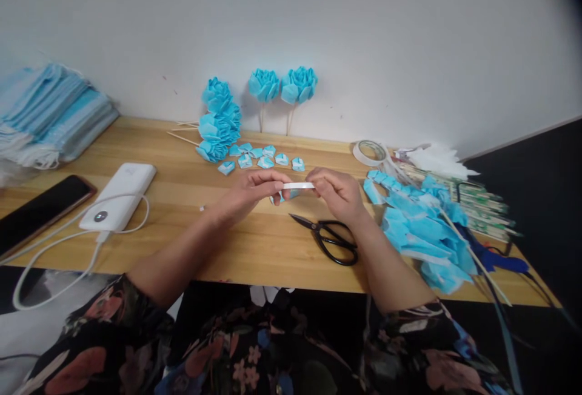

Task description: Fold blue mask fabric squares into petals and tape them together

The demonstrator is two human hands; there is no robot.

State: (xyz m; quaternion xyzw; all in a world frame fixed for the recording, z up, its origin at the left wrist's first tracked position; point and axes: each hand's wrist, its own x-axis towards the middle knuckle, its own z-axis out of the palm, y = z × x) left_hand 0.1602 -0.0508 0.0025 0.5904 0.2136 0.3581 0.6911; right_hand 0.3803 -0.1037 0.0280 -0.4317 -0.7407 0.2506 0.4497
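Note:
A short white strip point(299, 186), possibly tape, stretches level between my two hands above the table. My left hand point(254, 192) pinches its left end between thumb and fingers. At the other end my right hand point(334, 192) pinches it the same way. Light blue folded material point(278, 199) shows just beneath the strip, near the left fingertips; whether it is held or lying on the table I cannot tell. Several small folded blue petals point(282, 159) with white on them lie beyond my hands. Black-handled scissors point(331, 240) rest beside my right forearm, blades pointing left.
Blue flowers on sticks point(299, 86) lean against the wall, others lie in a pile point(219, 125). A tape roll point(369, 154), blue sheets point(421, 231) and a blue glue gun point(504, 260) occupy the right. Leftward are a power bank point(119, 195), phone point(43, 213) and stacked masks point(54, 110).

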